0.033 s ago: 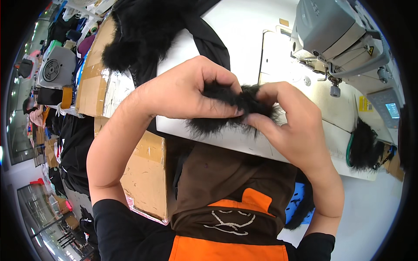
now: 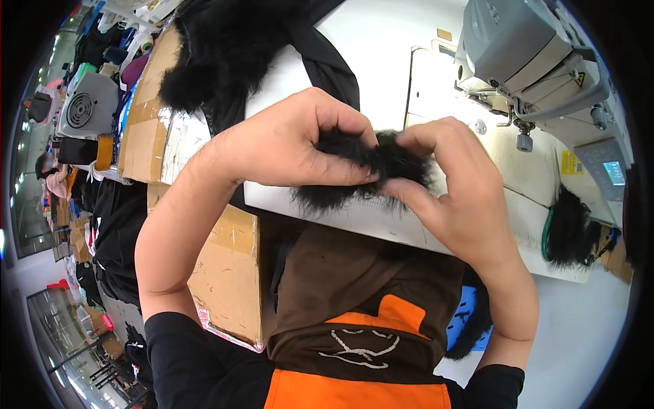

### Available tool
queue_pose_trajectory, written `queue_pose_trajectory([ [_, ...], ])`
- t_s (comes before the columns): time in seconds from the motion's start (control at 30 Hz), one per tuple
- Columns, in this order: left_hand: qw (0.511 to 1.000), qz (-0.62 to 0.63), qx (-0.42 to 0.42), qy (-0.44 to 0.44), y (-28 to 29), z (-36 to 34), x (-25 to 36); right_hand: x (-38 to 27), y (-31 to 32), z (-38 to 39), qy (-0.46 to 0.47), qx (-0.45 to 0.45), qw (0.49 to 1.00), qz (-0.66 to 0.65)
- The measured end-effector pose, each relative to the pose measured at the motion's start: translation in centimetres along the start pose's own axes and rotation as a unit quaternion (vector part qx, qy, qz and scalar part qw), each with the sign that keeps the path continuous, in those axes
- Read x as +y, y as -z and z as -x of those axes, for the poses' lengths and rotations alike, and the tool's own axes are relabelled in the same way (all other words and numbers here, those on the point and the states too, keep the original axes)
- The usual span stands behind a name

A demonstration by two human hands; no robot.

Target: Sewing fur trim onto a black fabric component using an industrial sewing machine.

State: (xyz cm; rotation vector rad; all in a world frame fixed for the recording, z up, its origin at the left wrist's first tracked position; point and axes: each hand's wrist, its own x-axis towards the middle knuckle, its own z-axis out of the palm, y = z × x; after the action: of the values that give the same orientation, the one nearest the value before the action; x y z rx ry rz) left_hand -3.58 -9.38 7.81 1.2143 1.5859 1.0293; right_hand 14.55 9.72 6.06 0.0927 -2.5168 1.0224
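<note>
A piece of black fluffy fur (image 2: 323, 196) is held just above the front edge of the white sewing table (image 2: 361, 221). My left hand (image 2: 300, 146) pinches its left part between thumb and fingers. Gripping the right part close by is my right hand (image 2: 460, 180), its thumb below and fingers above. The thumbs almost meet at the middle of the fur. My fingers and the long hairs hide most of its shape, so I cannot make out its seams or edges.
A grey sewing machine (image 2: 521, 48) stands at the right, with a small control panel (image 2: 606, 167) beside it. More black fur (image 2: 225, 48) lies at the back left. Cardboard boxes (image 2: 225, 286) flank the table's left side. Another fur piece (image 2: 571, 228) hangs near the right edge.
My right hand's fingers have shifted slightly upward on the fur, and its right end has moved a little with them. My left hand has hardly moved.
</note>
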Motion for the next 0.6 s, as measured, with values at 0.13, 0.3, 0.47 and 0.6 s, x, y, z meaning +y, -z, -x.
queue_pose_trajectory([
  [0.13, 0.997, -0.036, 0.023, -0.067, -0.5, 0.2, -0.7, 0.2, -0.2, -0.7, 0.098, 0.001, 0.995, 0.007],
  [0.3, 0.998, -0.039, 0.013, -0.038, -1.6, 1.2, 0.1, 1.0, 0.2, 0.7, 0.101, -0.077, 0.991, -0.033],
  [0.47, 0.933, -0.331, 0.053, -0.127, -4.3, 2.4, 1.2, 1.3, 0.7, 1.7, 0.161, -0.111, 0.980, 0.043],
  [0.6, 0.877, -0.460, 0.044, -0.127, -6.6, 3.2, 0.9, 0.6, 0.7, 2.8, 0.206, -0.110, 0.968, 0.090],
])
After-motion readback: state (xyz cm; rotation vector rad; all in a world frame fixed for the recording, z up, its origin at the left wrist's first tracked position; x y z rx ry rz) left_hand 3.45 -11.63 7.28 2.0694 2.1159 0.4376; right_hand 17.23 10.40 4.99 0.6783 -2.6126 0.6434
